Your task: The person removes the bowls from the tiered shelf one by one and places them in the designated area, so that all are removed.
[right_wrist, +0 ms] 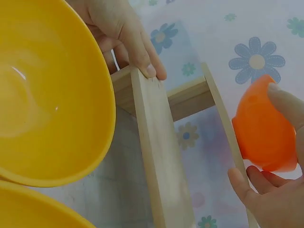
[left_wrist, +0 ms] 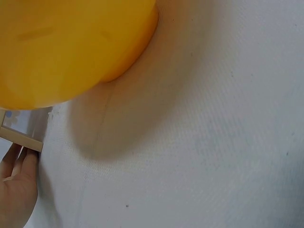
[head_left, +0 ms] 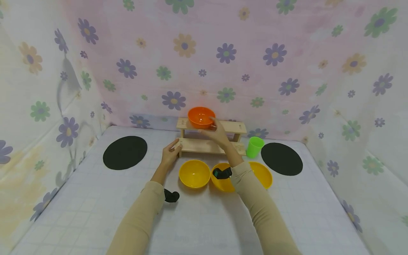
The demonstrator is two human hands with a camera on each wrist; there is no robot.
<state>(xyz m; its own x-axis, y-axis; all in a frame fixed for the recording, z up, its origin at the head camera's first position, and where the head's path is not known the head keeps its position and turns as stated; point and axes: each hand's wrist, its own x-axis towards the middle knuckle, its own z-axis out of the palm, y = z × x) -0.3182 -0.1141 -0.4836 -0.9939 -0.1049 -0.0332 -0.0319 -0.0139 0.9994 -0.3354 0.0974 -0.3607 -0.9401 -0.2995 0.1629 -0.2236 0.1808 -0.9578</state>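
An orange bowl [head_left: 200,118] sits upright on the upper tier at the left part of a two-tier wooden shelf [head_left: 204,146]. My right hand [head_left: 218,134] holds this bowl from its right side; the right wrist view shows the thumb at the rim of the orange bowl [right_wrist: 263,128] and fingers by its lower side and the board. At the left end of the lower tier, my left hand [head_left: 170,154] grips the board, its fingers and thumb about the corner. The left wrist view catches only part of the left hand [left_wrist: 19,190] at the board's end.
In front of the shelf stand three yellow bowls [head_left: 194,173], the middle and right ones partly covered by my right arm. A green cup [head_left: 255,148] stands at the shelf's right end. Black round mats [head_left: 125,153] lie left and right; flowered cloth [head_left: 226,81] hangs behind.
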